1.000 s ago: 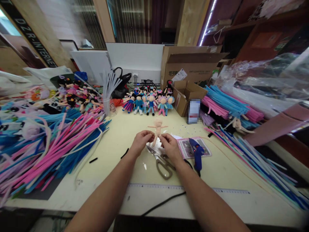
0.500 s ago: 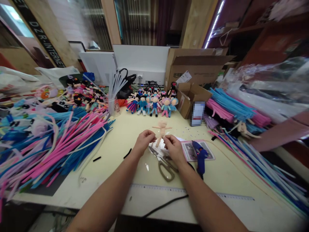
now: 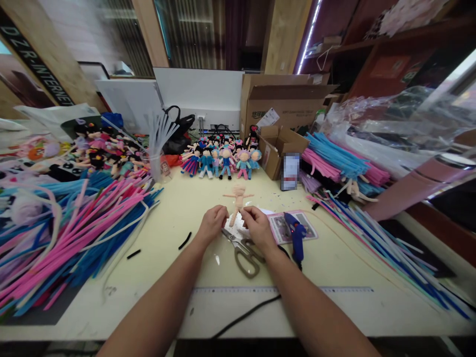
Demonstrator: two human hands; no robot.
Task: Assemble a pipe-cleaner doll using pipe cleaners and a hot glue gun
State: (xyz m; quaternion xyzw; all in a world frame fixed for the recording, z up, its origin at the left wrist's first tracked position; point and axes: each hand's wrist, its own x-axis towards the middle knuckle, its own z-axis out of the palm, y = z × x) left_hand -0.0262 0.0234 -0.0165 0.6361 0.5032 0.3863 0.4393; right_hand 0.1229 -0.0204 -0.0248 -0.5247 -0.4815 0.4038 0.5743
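A beige pipe-cleaner doll point(image 3: 239, 198) with outstretched arms is held upright over the table. My right hand point(image 3: 257, 225) pinches it low down, by one leg. To the left of the doll, my left hand point(image 3: 213, 223) has its fingers closed together, apart from the body; whatever is between them is hidden or too small to make out. Below the hands lie scissors point(image 3: 246, 263) with grey-brown handles, their blades pointing up toward the doll. A blue glue gun point(image 3: 296, 238) rests on a pink-edged printed card point(image 3: 311, 228) just right of my right hand.
Long pink, blue and white pipe cleaners point(image 3: 74, 233) cover the left side; more bundles point(image 3: 336, 153) lie right. Finished dolls point(image 3: 225, 161) stand at the back beside cardboard boxes point(image 3: 282, 144) and a phone point(image 3: 290, 171). A ruler point(image 3: 241, 290) and black cord point(image 3: 245, 315) lie in front.
The whole view has swung a little to the right, so everything appears further left. My hands keep nearly the same pose around the doll.
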